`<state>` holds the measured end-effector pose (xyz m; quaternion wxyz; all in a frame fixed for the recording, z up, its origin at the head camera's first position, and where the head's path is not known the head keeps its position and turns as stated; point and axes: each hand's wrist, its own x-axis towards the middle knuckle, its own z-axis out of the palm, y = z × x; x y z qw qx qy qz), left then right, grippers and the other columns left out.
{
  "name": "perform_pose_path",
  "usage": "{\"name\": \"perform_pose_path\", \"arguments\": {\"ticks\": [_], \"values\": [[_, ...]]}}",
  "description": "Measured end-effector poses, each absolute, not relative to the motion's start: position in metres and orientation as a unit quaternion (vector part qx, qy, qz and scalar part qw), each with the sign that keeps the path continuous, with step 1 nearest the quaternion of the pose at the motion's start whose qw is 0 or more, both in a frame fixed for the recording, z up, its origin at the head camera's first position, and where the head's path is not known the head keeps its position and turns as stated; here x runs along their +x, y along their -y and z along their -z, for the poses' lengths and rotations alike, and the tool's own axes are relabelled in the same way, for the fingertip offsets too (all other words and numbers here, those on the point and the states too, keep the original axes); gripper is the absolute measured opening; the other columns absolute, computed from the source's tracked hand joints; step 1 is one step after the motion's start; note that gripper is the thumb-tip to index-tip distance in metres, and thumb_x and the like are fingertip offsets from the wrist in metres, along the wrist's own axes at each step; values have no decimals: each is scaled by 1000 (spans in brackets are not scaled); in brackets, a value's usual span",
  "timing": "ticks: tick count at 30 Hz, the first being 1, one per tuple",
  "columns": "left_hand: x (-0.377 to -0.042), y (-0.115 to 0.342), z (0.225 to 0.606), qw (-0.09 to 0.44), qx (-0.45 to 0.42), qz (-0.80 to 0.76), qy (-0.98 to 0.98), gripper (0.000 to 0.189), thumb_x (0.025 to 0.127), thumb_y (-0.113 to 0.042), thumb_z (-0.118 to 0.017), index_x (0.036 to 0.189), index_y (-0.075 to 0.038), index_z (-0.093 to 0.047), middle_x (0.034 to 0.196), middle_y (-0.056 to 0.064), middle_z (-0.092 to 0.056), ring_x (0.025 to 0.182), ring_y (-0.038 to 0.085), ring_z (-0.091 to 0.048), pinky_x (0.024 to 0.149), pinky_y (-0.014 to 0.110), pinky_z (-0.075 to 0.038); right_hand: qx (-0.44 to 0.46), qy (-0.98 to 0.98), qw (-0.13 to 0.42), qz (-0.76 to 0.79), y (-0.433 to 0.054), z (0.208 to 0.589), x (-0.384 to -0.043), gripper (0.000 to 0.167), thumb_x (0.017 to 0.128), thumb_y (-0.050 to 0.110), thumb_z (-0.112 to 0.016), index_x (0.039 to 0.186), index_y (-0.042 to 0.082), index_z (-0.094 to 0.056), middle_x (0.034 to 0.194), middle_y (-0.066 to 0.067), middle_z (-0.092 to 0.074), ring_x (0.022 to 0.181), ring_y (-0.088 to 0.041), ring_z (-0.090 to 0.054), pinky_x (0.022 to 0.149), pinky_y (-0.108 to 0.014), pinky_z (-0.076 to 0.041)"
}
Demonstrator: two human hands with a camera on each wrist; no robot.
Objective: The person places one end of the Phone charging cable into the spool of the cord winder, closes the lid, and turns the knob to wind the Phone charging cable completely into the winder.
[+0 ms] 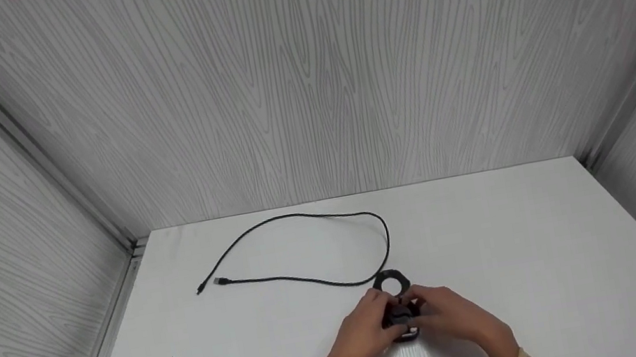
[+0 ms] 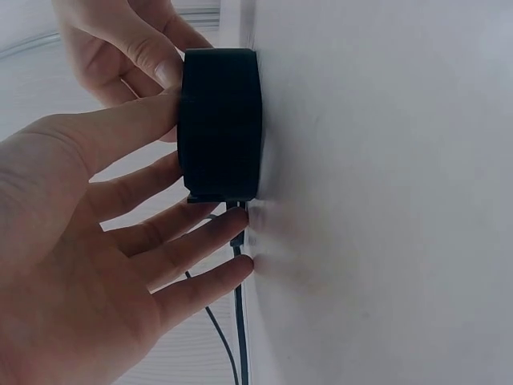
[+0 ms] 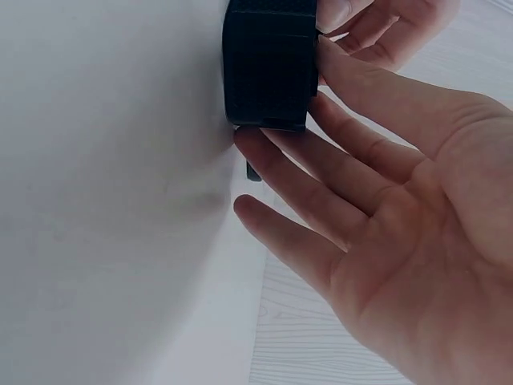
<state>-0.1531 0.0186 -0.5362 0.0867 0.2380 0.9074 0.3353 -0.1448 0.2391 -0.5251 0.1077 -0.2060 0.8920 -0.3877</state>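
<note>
A small black device (image 1: 402, 315) sits on the white tabletop, with a flat black ring (image 1: 402, 277) at its far end. My left hand (image 1: 358, 334) holds it from the left, and my right hand (image 1: 454, 315) grips the opposite side. In the left wrist view, the thumb lies on the upper face of the device (image 2: 222, 124) while the outer fingers reach the table. The right wrist view has the right thumb against the device (image 3: 271, 68) and fingertips at its lower edge. Both hands hide much of its body.
A black USB cable (image 1: 289, 277) lies in a wide loop beyond the hands, passing close to the ring. Its USB plug (image 1: 222, 281) and smaller plug (image 1: 200, 288) lie at the left. Grey wood-grain panels (image 1: 301, 78) enclose the table at the back and sides.
</note>
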Motion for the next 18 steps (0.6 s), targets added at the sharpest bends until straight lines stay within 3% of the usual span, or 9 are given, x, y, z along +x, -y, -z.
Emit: {"name": "perform_pose_path", "arguments": {"ticks": [12, 18], "values": [[-153, -17, 536, 109, 228, -353, -901, 39, 99, -37, -75, 131, -18, -65, 134, -2, -61, 126, 15, -64, 109, 43, -54, -205, -894, 110, 382, -241, 524, -144, 33, 100, 36, -73, 124, 15, -67, 126, -5, -75, 115, -29, -72, 94, -37, -56], [-162, 4, 528, 95, 221, -342, -909, 38, 103, -37, -69, 134, -17, -64, 138, 2, -62, 129, 20, -64, 109, 45, -53, -199, -887, 125, 398, -243, 521, -144, 34, 100, 35, -73, 127, 14, -65, 129, -7, -74, 120, -31, -70, 99, -47, -54]]}}
